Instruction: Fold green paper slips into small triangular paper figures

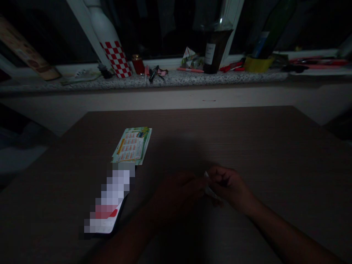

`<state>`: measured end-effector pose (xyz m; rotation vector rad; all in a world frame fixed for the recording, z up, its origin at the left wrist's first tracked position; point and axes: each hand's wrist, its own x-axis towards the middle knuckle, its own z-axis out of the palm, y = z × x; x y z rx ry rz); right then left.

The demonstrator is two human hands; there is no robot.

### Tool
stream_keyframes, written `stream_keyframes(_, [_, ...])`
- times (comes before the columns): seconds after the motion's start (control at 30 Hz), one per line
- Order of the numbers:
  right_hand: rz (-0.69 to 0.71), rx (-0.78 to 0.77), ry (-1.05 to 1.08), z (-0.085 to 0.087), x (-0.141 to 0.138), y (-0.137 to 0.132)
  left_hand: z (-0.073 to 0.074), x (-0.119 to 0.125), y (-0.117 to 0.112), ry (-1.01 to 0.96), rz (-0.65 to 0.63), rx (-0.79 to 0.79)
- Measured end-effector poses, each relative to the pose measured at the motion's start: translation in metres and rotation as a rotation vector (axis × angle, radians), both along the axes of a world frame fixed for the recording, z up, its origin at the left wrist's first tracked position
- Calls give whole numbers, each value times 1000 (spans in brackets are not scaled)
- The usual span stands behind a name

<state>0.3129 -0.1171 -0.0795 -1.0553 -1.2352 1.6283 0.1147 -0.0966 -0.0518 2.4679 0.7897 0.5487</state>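
The left hand (178,192) and right hand (228,186) meet fingertip to fingertip, both pinching a small white paper scrap (209,187) just above the wooden table (247,139). A white-and-red card (106,217) lies left of the left hand, with a stack of pocket calendars (132,146) beyond it. On the sill (192,77) far ahead stand a dark bottle (216,47) and a red-checked bottle (114,55).
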Motion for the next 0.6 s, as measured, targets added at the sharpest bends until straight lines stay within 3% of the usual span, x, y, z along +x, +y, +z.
stream_keyframes(0.23, [-13,8,-21,5,-3,-4,9,1,-1,103,-43,204])
stream_keyframes(0.43, [38,32,-62,11,0,-8,12,2,-3,105,-74,77])
stream_keyframes(0.6, [83,16,-23,10,1,-9,6,-1,-1,45,-86,-10])
